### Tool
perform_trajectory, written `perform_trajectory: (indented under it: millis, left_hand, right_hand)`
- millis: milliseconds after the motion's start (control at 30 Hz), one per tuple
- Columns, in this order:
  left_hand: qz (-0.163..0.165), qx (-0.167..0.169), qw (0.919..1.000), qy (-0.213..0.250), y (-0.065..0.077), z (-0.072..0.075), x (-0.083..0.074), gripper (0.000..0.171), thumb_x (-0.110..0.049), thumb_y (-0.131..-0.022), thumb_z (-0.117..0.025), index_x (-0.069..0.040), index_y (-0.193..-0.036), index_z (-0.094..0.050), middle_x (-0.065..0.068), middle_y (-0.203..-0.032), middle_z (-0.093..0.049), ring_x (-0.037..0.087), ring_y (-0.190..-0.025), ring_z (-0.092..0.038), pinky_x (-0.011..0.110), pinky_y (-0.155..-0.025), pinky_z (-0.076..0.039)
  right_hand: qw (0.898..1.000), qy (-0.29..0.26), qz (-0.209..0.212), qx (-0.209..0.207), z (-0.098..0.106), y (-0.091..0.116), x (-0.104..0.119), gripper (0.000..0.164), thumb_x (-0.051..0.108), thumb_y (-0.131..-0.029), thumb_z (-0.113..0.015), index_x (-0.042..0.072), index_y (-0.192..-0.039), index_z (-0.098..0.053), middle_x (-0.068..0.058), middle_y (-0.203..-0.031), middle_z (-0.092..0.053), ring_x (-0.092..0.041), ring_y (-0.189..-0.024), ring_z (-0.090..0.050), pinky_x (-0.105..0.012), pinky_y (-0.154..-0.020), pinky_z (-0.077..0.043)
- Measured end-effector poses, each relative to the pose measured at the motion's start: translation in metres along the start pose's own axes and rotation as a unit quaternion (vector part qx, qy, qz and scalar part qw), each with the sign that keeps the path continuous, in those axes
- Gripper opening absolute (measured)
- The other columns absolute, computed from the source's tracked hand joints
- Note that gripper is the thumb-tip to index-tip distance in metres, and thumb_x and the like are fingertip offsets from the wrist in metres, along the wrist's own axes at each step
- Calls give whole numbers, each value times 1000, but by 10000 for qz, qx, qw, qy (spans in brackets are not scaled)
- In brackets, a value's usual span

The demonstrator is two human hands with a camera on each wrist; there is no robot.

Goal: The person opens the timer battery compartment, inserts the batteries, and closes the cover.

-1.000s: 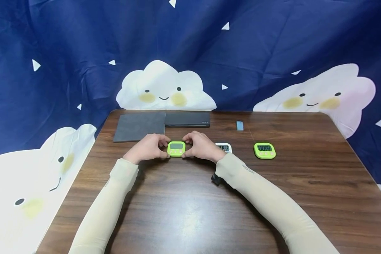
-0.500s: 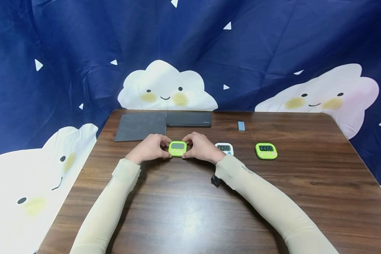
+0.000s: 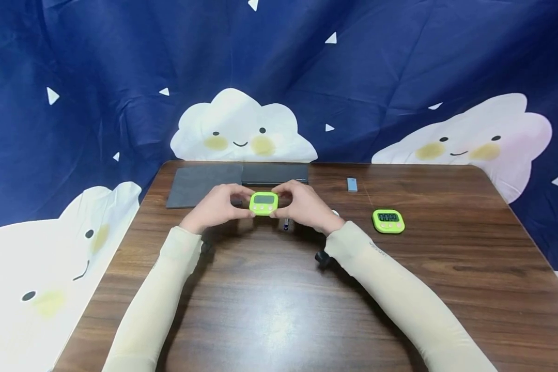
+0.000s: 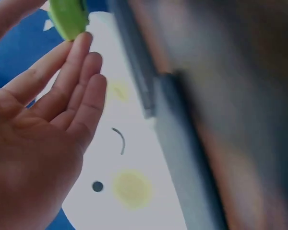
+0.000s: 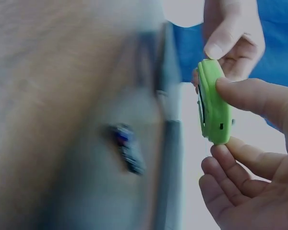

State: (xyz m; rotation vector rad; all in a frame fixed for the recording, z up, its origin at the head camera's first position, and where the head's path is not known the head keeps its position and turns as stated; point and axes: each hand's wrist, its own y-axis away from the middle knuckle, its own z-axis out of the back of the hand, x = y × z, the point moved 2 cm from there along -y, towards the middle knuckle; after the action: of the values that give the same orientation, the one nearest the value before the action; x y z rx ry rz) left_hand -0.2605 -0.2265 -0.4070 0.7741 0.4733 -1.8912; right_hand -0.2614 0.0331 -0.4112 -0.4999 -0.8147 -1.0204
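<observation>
Nearest my head camera, two cream fabric sleeves reach over the brown wood-grain table. Ahead of them, I have the left hand and the right hand pinching a lime-green plastic timer with rounded corners from opposite sides, thumbs and fingertips on its edges. It is raised above the table, its grey display facing me. By the right hand I make out a small blue-and-dark cylinder, blurred in the right wrist view. A second lime-green timer lies well to the right. Farther off I see a dark grey flat sheet, a long black box and a small light-blue rectangle; behind everything hangs a navy curtain with white clouds.
</observation>
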Motion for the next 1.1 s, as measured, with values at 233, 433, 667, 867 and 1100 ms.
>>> perform_trajectory:
  millis: [233,433,667,867,1100]
  left_hand:
    - [-616,-805,9865,1286,-11,-2,-30,49,-35,-92,-94,-22,-136,-80,1,-132,-81,31,-127,-75,61,-115,-55]
    - [-1022,-1257,9612,2234,-20,-17,-59,47,-25,-92,-95,-21,-137,-81,2,-133,-83,15,-126,-75,56,-118,-55]
    - [-1260,-1405,9529,2376,-20,-30,-87,50,-24,-91,-96,-23,-139,-80,0,-133,-83,15,-130,-73,52,-119,-55]
    - [-1511,-1454,9500,2315,-21,-32,-99,51,-22,-91,-96,-22,-140,-80,2,-131,-83,25,-129,-73,57,-119,-53]
    - [-1617,-1444,9492,2279,-22,-31,-103,52,-22,-91,-95,-23,-141,-79,8,-133,-82,17,-122,-72,53,-119,-53]
  right_hand:
    - [9913,-1089,274,-691,49,22,6,58,23,-92,-94,11,-144,-74,-9,-140,-71,-36,-130,-69,-43,-110,-60]
    - [9763,-1730,472,-1209,73,46,6,53,15,-91,-95,15,-140,-77,-6,-134,-77,-30,-125,-74,-22,-96,-62]
    - [9651,-1861,845,-1635,88,72,2,51,10,-92,-93,14,-140,-78,-4,-129,-77,-17,-117,-75,-21,-102,-60]
    - [9596,-1843,1129,-1801,95,81,4,50,4,-92,-92,12,-139,-78,-3,-131,-75,-24,-120,-71,-21,-107,-58]
    - [9556,-1863,1252,-1908,97,82,6,50,1,-91,-91,8,-138,-78,-4,-130,-75,-19,-117,-72,-26,-110,-58]
